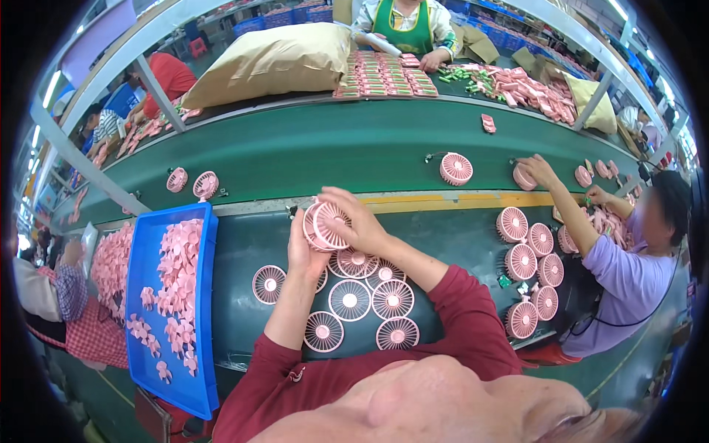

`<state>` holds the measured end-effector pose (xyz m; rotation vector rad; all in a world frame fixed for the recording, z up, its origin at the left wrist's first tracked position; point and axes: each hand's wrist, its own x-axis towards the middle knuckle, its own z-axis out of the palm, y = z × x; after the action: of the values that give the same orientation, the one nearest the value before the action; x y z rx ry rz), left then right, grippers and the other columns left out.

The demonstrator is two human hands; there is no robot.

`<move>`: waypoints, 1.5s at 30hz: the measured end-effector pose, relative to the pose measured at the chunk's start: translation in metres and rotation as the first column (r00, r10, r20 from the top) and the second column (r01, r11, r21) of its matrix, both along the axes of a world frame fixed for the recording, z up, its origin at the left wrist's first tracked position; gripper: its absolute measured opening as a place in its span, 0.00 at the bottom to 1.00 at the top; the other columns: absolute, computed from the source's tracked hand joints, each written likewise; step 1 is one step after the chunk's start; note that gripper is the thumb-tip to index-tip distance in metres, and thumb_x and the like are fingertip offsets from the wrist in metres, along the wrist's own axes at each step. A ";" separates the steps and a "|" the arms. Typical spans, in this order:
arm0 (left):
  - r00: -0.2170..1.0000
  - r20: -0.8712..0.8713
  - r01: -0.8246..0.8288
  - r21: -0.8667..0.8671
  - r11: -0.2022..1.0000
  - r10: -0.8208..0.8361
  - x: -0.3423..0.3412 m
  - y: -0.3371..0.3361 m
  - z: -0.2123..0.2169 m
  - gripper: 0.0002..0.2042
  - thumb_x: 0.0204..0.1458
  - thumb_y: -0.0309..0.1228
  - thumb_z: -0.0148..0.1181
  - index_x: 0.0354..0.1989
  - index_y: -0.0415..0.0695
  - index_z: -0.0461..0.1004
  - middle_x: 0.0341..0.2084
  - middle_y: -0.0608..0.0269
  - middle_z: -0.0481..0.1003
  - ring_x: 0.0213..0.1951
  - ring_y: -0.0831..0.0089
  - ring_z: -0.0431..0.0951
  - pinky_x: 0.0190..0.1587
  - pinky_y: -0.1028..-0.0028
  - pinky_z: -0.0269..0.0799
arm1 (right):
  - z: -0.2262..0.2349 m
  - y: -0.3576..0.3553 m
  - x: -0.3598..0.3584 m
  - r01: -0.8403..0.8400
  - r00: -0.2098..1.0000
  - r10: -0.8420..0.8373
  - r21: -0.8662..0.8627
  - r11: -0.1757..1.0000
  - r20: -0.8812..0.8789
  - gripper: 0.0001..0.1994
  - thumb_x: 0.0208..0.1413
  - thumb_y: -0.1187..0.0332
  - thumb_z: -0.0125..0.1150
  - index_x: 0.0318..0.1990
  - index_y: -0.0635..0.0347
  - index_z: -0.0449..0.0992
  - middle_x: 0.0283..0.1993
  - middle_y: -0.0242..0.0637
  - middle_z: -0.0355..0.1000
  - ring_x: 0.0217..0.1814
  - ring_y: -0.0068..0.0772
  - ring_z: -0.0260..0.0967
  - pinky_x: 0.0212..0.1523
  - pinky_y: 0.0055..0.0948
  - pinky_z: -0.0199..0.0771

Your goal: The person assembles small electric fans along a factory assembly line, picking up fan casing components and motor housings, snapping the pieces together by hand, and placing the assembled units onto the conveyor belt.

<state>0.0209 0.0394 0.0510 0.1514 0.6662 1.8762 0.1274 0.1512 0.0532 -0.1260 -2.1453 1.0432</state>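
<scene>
Your left hand (298,249) grips the fan (329,220) from its left side, and your right hand (362,227) is curled over the opposite rim, probably so that pressure from both sides steadies it. The fan is held up over the table's far edge, near the belt (295,166). Grilles (350,300) lie flat before you, seemingly for short reach, while the tray (210,295) at your left walls in loose blades (177,329), likely against scattering.

Our green bench (458,235) carries pink grilles (349,300) below our right hand (362,223), fan heads (521,261) rightward, a blue tray (208,295) leftward.
</scene>
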 end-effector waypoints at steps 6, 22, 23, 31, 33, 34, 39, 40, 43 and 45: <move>0.973 -0.193 -0.131 -0.015 0.991 0.125 0.022 0.006 -0.020 0.23 0.66 0.48 0.37 0.59 0.44 0.64 0.53 0.56 0.70 0.55 0.66 0.72 0.58 0.63 0.68 | -0.022 -0.008 -0.010 -0.009 1.000 0.008 -0.181 0.983 -0.007 0.19 0.64 0.64 0.48 0.58 0.64 0.68 0.59 0.50 0.68 0.62 0.46 0.66 0.61 0.35 0.64; 0.554 -0.712 -0.393 0.233 0.890 0.431 0.045 0.013 0.004 0.26 0.64 0.37 0.44 0.66 0.39 0.50 0.61 0.50 0.59 0.60 0.62 0.64 0.61 0.65 0.61 | 0.003 -0.013 0.001 -0.166 0.986 0.129 -0.505 0.847 -0.107 0.31 0.67 0.54 0.41 0.71 0.60 0.45 0.70 0.51 0.52 0.72 0.40 0.52 0.68 0.35 0.52; 0.733 -0.566 -0.343 0.173 0.923 0.378 0.039 0.014 0.009 0.24 0.65 0.36 0.42 0.67 0.42 0.50 0.59 0.51 0.61 0.58 0.63 0.66 0.60 0.66 0.64 | 0.003 -0.011 0.003 -0.156 0.987 0.130 -0.410 0.899 -0.091 0.34 0.65 0.51 0.45 0.71 0.60 0.45 0.71 0.52 0.50 0.72 0.43 0.51 0.69 0.36 0.51; 0.297 -0.830 -0.543 0.260 0.799 0.472 0.027 0.021 -0.019 0.19 0.67 0.37 0.39 0.61 0.37 0.58 0.56 0.53 0.62 0.59 0.64 0.64 0.62 0.66 0.58 | -0.011 -0.032 -0.014 -0.117 0.991 0.083 -0.413 0.903 -0.101 0.34 0.59 0.61 0.56 0.68 0.62 0.50 0.67 0.48 0.55 0.71 0.39 0.53 0.69 0.35 0.53; 0.323 -0.803 -0.553 0.270 0.788 0.501 0.026 0.030 -0.024 0.19 0.67 0.35 0.38 0.60 0.37 0.59 0.56 0.54 0.63 0.58 0.66 0.64 0.62 0.67 0.59 | -0.015 -0.027 -0.012 -0.064 0.997 0.044 -0.369 0.927 -0.063 0.30 0.62 0.61 0.51 0.68 0.60 0.51 0.65 0.47 0.59 0.67 0.39 0.58 0.65 0.33 0.57; 0.296 -0.824 -0.553 0.264 0.790 0.482 0.030 0.033 -0.017 0.18 0.67 0.34 0.37 0.60 0.37 0.60 0.56 0.55 0.63 0.58 0.66 0.64 0.63 0.67 0.58 | -0.011 -0.024 -0.010 -0.104 0.993 0.066 -0.476 0.874 -0.095 0.30 0.59 0.67 0.56 0.66 0.62 0.53 0.65 0.47 0.58 0.68 0.39 0.56 0.67 0.34 0.56; 0.359 -0.880 -0.469 0.119 0.875 0.312 0.006 0.051 -0.032 0.21 0.65 0.36 0.44 0.61 0.37 0.60 0.54 0.47 0.69 0.55 0.63 0.71 0.57 0.68 0.65 | -0.018 0.013 -0.015 0.033 0.997 -0.005 -0.361 0.932 0.080 0.26 0.60 0.67 0.53 0.66 0.58 0.58 0.64 0.49 0.61 0.65 0.43 0.61 0.64 0.35 0.61; 0.325 -0.919 -0.436 0.062 0.898 0.222 -0.004 0.051 -0.041 0.22 0.64 0.38 0.46 0.62 0.37 0.60 0.54 0.46 0.69 0.55 0.62 0.71 0.57 0.68 0.65 | -0.022 0.023 -0.019 0.079 0.993 -0.047 -0.324 0.943 0.107 0.25 0.60 0.66 0.55 0.64 0.59 0.60 0.63 0.48 0.63 0.64 0.42 0.62 0.63 0.35 0.61; 0.327 -0.942 -0.124 -0.117 0.985 -0.071 -0.041 0.054 -0.060 0.23 0.59 0.41 0.55 0.57 0.37 0.69 0.52 0.43 0.72 0.57 0.55 0.71 0.59 0.64 0.65 | -0.042 0.077 -0.009 0.389 0.919 -0.382 -0.064 0.919 0.098 0.27 0.56 0.64 0.60 0.62 0.64 0.63 0.60 0.53 0.65 0.62 0.50 0.64 0.62 0.39 0.62; -0.023 -0.997 -0.265 -0.067 0.962 -0.076 -0.072 0.039 -0.044 0.18 0.54 0.38 0.59 0.49 0.39 0.75 0.53 0.45 0.72 0.59 0.53 0.69 0.61 0.61 0.63 | -0.034 0.093 0.006 0.535 0.824 -0.565 0.258 0.804 0.052 0.28 0.52 0.65 0.65 0.60 0.63 0.65 0.61 0.56 0.61 0.63 0.59 0.58 0.63 0.47 0.57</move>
<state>-0.0507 0.0781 0.0071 1.5194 1.9730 1.4620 0.1336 0.2441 0.0193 -0.6808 -2.1267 0.4454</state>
